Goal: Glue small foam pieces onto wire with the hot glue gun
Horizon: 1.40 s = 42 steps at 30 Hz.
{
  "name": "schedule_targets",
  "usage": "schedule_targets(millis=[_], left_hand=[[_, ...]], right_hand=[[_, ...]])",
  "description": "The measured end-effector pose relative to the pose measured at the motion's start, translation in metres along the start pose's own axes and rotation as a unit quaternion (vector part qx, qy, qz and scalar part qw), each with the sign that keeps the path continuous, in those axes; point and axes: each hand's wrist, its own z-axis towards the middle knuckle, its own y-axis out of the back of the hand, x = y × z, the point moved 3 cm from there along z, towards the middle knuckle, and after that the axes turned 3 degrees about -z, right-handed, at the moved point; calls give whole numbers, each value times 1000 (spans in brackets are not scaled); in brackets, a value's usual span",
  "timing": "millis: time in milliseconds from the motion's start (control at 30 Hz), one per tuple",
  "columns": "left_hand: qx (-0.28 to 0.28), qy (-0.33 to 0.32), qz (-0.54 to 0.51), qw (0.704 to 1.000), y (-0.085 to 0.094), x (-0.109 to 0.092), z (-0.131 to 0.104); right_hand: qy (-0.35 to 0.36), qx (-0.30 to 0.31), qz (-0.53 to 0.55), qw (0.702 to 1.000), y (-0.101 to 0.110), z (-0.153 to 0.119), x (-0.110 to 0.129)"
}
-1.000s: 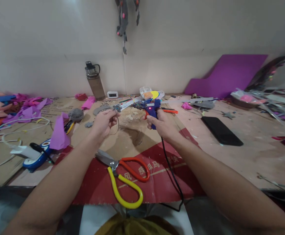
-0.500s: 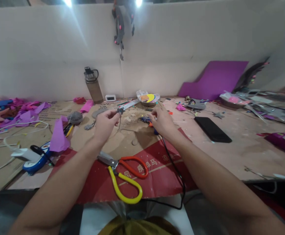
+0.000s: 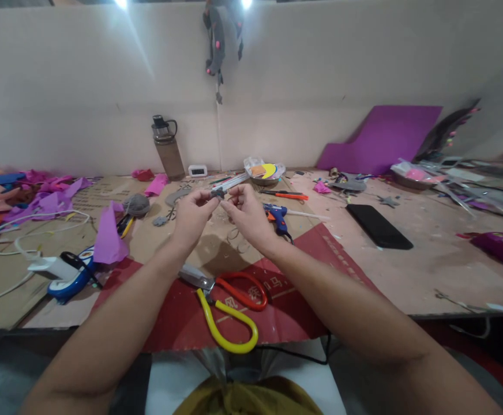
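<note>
My left hand (image 3: 194, 214) pinches a small dark grey piece (image 3: 218, 193), perhaps a star-like cutout, above the middle of the table. My right hand (image 3: 248, 218) meets it there, its thumb and fingertips closed on the same piece; the exact grip is too small to make out. Just right of my right hand lies a blue and orange hot glue gun (image 3: 278, 219) with a white glue stick at its back. Below my wrists, scissors (image 3: 229, 308) with one red and one yellow handle rest on a red printed sheet (image 3: 295, 314).
A black phone (image 3: 379, 226) lies to the right. Behind stand a water bottle (image 3: 169, 153) and a small white clock-like display (image 3: 198, 170). Pink and purple scraps (image 3: 48, 196) and a blue power strip (image 3: 70, 280) fill the left. A purple sheet (image 3: 381, 138) leans against the wall.
My right hand has left the glue gun, which now lies in plain sight, and moved left to the grey piece. My left hand still holds that piece.
</note>
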Motion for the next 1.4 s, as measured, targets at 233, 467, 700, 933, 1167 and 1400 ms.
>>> schedule_targets(millis=[233, 467, 700, 933, 1167, 1400], left_hand=[[52, 22, -50, 997, -11, 2, -6], [71, 64, -114, 989, -18, 4, -10], [64, 104, -153, 981, -18, 3, -10], [74, 90, -133, 984, -19, 4, -11], [68, 69, -95, 991, -19, 2, -13], [74, 49, -81, 993, -19, 1, -14]], right_hand=[[78, -41, -119, 989, 20, -2, 9], [94, -53, -170, 980, 26, -6, 16], [170, -57, -246, 953, 26, -10, 20], [163, -75, -249, 952, 28, -11, 21], [160, -82, -267, 947, 27, -12, 24], [150, -87, -274, 946, 27, -12, 23]])
